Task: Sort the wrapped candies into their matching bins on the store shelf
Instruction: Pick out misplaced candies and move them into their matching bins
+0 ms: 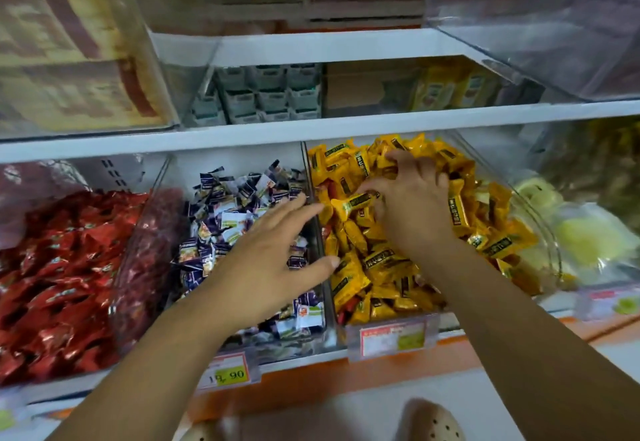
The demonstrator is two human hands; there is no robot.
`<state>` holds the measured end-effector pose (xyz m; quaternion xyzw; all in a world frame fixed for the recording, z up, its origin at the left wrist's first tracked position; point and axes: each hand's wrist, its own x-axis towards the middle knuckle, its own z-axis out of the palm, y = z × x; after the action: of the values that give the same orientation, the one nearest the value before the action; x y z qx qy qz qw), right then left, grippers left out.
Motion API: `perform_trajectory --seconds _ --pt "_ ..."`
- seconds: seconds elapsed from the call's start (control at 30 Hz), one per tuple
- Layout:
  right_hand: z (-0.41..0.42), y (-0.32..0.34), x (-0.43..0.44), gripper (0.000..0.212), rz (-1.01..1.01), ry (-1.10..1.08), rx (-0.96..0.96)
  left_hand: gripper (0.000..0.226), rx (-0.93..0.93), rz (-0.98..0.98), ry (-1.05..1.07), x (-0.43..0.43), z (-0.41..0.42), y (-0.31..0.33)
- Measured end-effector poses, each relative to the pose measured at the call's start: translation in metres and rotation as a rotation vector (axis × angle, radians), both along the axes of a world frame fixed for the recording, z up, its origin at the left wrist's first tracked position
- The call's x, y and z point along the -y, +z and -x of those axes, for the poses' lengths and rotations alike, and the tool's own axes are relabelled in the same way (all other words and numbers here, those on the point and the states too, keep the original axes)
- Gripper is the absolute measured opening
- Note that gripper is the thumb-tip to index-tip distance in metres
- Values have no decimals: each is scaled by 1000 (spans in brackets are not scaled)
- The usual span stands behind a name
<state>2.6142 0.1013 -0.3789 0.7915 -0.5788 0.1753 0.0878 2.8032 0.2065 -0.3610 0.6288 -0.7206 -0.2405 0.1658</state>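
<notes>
Wrapped candies in yellow [381,264] lie under and around the right hand [412,198], which is sunk into the heap at the middle of the yellow bin [543,232]. Its grip is clawed, fingers curled down among the wrappers. One yellow piece [353,202] sits at thumb and forefinger; whether it is pinched or merely touched cannot be told.

Left hand [266,264] hovers just outside the yellow bin's left wall over the purple-and-white candies [225,218], grip apart, fingers straight, holding nothing.

Step judged in hand: searching the yellow bin for strays. Several red-wrapped pieces [346,312] show along the inside of the yellow bin's left wall.

Next move, in my judgement, calls for a fingertip pinch on one of these, then a carry to the red candies [52,267], two compartments left of the yellow bin.
</notes>
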Motion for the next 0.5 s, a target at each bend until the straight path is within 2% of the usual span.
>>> perform_trajectory --seconds 0.1,0.2,0.33,0.5 --pt "-10 -5 -6 42 -28 188 24 80 -13 -11 14 -3 0 -3" --pt "-21 -5 -14 29 -169 316 -7 79 -25 -13 24 -4 -1 -4" --pt "-23 -3 -10 55 -323 216 -106 79 -20 -25 26 -5 0 -1" --pt "-20 -3 -7 36 -192 49 -96 77 -34 -40 30 -7 -1 2"
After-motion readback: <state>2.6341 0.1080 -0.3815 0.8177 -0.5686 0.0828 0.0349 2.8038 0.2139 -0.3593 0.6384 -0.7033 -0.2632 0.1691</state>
